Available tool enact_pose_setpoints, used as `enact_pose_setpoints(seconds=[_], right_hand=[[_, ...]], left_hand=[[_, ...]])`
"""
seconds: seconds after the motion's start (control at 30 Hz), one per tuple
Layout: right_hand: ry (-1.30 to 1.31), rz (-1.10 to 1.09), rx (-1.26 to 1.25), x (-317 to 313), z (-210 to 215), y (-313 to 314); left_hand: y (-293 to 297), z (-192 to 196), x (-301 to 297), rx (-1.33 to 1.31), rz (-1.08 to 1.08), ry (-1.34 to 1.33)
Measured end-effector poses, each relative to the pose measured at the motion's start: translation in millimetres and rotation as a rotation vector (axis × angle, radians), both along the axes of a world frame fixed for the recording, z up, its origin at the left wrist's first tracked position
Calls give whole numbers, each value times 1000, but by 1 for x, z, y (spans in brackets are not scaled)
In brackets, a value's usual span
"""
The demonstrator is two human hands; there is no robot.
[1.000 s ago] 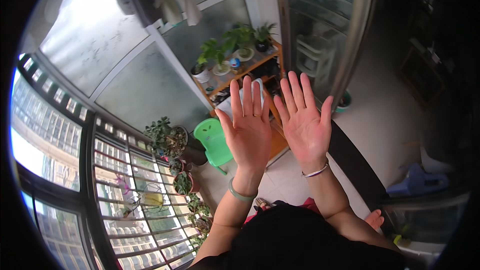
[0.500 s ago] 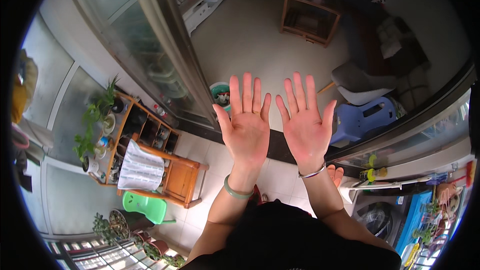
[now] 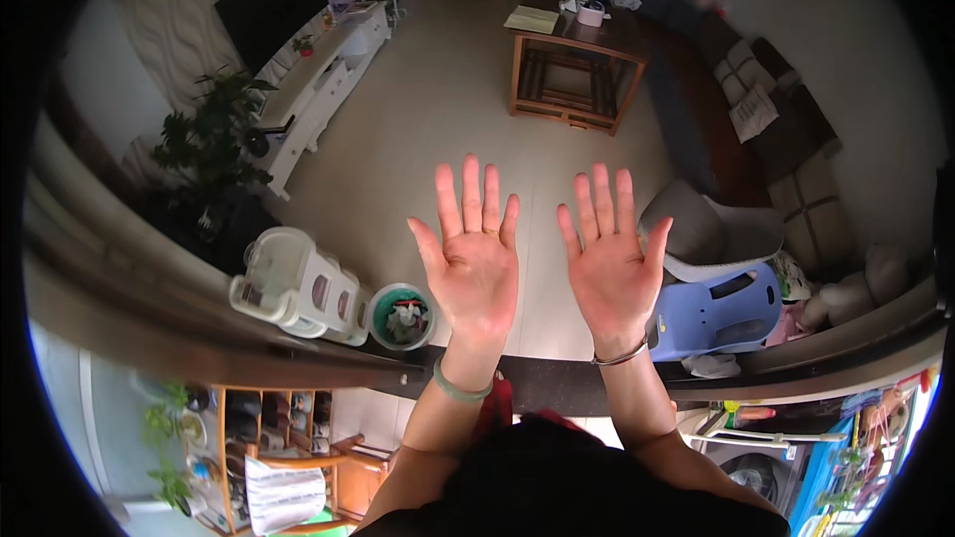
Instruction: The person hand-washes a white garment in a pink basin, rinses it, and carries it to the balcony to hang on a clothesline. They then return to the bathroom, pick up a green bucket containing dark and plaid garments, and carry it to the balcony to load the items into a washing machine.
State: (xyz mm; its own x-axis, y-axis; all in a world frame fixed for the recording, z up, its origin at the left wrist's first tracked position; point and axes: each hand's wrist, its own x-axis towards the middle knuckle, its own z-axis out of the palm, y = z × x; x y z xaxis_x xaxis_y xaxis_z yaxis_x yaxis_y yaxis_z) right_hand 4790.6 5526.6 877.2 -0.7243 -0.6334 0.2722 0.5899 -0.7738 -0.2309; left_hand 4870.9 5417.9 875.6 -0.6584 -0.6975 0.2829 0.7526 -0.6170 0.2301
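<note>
Both the left hand (image 3: 476,273) and the right hand (image 3: 615,278) are fully opened, fingers extended and spread, palms bare. The green-lined bin (image 3: 396,295) stands to the left hand's lower left; the blue plastic chair (image 3: 711,316), right of the right hand. A white plastic rack (image 3: 308,288) adjoins the bin. The dark door sill (image 3: 555,378) passes behind the forearms (image 3: 637,403).

Had open air between left hand (image 3: 476,278) and right hand (image 3: 614,283). Could pass forward over the floor (image 3: 438,124) to the wooden table (image 3: 612,40). Was hemmed in at left by bin (image 3: 382,308) and white plastic rack (image 3: 313,280), at right by blue stool (image 3: 701,313) and grey chair (image 3: 684,224). Seemed closed off farther right, in the dimness, by a sofa (image 3: 686,94).
</note>
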Motion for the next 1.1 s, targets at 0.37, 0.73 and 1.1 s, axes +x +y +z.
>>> enact_pose_setpoints(seconds=[0.37, 0.73, 1.1], right_hand=[[73, -87, 65, -209, 21, -182], [107, 277, -33, -409, 33, -477], [129, 319, -93, -616, 42, -751]], left_hand=[[-184, 13, -218, -20, -91, 10], [-448, 37, -373, -75, 230, -39], [-721, 41, -590, -122, 208, 58]])
